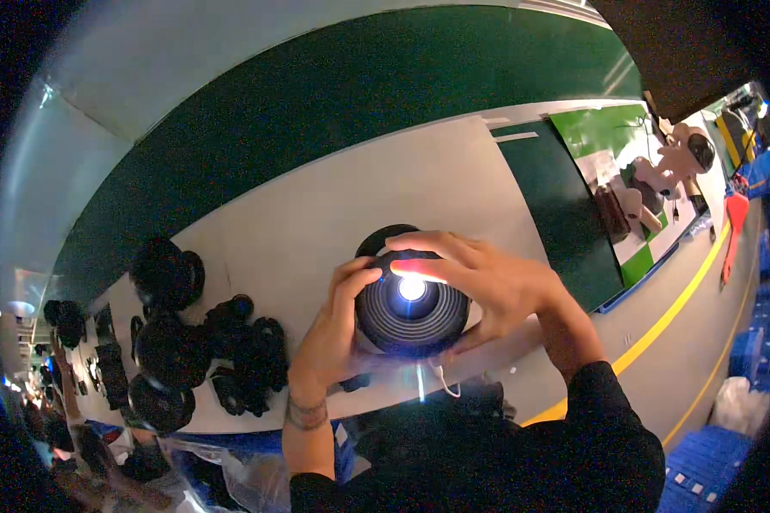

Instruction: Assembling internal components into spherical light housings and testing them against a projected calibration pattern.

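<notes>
A black round lamp point(406, 329) with a ribbed, ringed face and a bright white light at its middle is held up before me, over the near edge of the white table. My left hand point(328, 329) is closed around its left side, thumb and fingertips near the upper rim. From the right, my right hand point(505, 286) curls over the top and right side, its fingers close to the glowing centre, one fingertip lit red. Behind the lamp's top, another dark round part point(389, 232) shows in part; whether it is joined to the lamp I cannot tell.
Several black round lamp-like units point(173, 350) crowd the white table point(419, 175) at left. A white cable point(450, 385) hangs below the lamp. Another person's arm point(150, 453) is at far left. On the right lie a green-and-white mat point(599, 141), white devices and a yellow floor line point(659, 329).
</notes>
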### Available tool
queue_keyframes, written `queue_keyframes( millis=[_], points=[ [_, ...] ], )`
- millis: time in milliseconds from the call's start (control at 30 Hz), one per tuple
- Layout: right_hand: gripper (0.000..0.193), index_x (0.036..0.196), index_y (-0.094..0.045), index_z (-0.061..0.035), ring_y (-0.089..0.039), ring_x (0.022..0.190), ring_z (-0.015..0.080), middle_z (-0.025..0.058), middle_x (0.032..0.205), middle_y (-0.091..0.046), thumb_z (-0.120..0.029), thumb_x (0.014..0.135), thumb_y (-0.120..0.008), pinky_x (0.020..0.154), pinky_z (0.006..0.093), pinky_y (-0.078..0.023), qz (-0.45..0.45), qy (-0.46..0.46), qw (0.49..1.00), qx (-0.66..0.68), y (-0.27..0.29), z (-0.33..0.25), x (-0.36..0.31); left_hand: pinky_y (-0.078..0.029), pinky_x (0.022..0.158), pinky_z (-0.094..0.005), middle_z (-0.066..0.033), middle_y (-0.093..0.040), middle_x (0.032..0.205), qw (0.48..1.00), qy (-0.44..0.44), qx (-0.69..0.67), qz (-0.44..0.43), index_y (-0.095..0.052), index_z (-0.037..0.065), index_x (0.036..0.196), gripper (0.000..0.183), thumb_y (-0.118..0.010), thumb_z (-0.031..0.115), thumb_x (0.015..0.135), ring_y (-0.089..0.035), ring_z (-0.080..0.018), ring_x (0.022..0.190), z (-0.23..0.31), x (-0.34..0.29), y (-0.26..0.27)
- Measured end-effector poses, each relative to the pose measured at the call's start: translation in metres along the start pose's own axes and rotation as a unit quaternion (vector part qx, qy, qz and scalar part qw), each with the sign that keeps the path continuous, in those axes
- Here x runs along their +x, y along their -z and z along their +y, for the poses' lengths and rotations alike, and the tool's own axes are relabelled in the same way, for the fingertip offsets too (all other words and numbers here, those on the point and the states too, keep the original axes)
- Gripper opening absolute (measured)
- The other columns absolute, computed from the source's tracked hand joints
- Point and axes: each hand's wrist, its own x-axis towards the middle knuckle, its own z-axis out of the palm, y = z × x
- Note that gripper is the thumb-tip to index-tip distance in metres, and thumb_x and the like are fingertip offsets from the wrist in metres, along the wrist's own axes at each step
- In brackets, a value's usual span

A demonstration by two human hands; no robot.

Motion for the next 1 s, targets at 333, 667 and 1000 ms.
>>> queue_keyframes(
  millis=[333, 667, 1000],
  points=[
    [0.105, 0.148, -0.033, -0.0175, -0.038, 0.134, 0.0452, 0.0202, 0.152, -0.030, -0.043, 0.061, -0.086, 0.109, 0.0549, -0.035, -0.079, -0.044, 0.994, -0.069, 0.017, -0.009, 0.000, -0.040, 0.108, -0.0476, -0.0230, -0.039, 0.140, 0.999, -0.009, 0.046, 0.003, -0.039, 0.006, 0.134, 0.109, -0.097, 0.033, 0.045, -0.043, -0.0406, 0.131, 0.005, 0.001, 0.000],
    [0.087, 0.138, -0.048, -0.0219, -0.040, 0.133, 0.0472, 0.0212, 0.148, -0.036, -0.037, 0.061, -0.086, 0.106, 0.0552, -0.038, -0.061, 0.008, 0.991, -0.117, 0.019, -0.018, 0.002, -0.044, 0.103, -0.0466, -0.0234, -0.040, 0.134, 0.998, 0.004, 0.047, -0.032, -0.033, 0.004, 0.139, 0.112, -0.096, 0.028, 0.049, -0.048, -0.0441, 0.123, 0.014, 0.006, 0.002],
    [0.081, 0.135, -0.050, -0.0224, -0.042, 0.130, 0.0491, 0.0257, 0.147, -0.034, -0.040, 0.064, -0.083, 0.106, 0.0556, -0.039, -0.080, 0.017, 0.990, -0.113, 0.018, -0.018, 0.000, -0.049, 0.098, -0.0463, -0.0211, -0.040, 0.133, 0.989, 0.019, 0.101, -0.104, -0.032, 0.006, 0.142, 0.112, -0.095, 0.030, 0.052, -0.053, -0.0431, 0.117, 0.025, 0.011, 0.012]
  ],
)
